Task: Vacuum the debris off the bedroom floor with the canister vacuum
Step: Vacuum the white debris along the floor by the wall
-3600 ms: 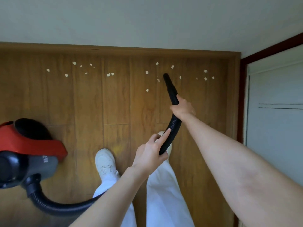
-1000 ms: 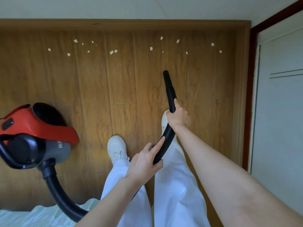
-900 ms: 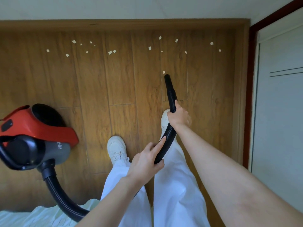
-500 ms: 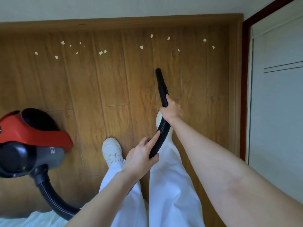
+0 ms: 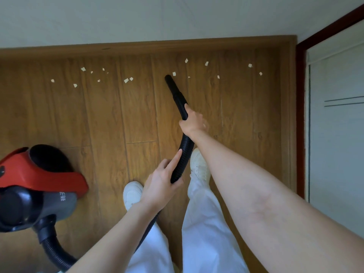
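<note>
- The black ribbed hose [image 5: 182, 158] of the canister vacuum [image 5: 33, 186] runs up the middle of the view and ends in a smooth black nozzle [image 5: 171, 85] that points at the floor [image 5: 110, 119].
- The nozzle tip lies just beside 1 pale paper scrap [image 5: 174, 73], close to touching it; whether the tip touches the floor cannot be told.
- More debris [image 5: 126, 80], small pale paper bits, lies in a loose band along the far edge of the floor, near the wooden baseboard [image 5: 149, 45]; some bits lie left of the nozzle and some right of it.
- The right hand [image 5: 194, 123] is wrapped around the hose just behind the nozzle, with its thumb laid along the hose.
- The left hand [image 5: 161, 186] grips the hose lower down, fingers curled round it and the index finger stretched straight along it.
- The vacuum body, red on top and dark grey and black below, sits on the floor at the left edge; the hose leaves its lower end and loops under the left arm.
- 2 white shoes [image 5: 199, 166] and white trousers [image 5: 204, 233] show below the hands, the right foot set further forward.
- A pale wall [image 5: 137, 18] rises behind the baseboard, and a pale door [image 5: 338, 134] with a dark red frame [image 5: 300, 119] stands at the right.
</note>
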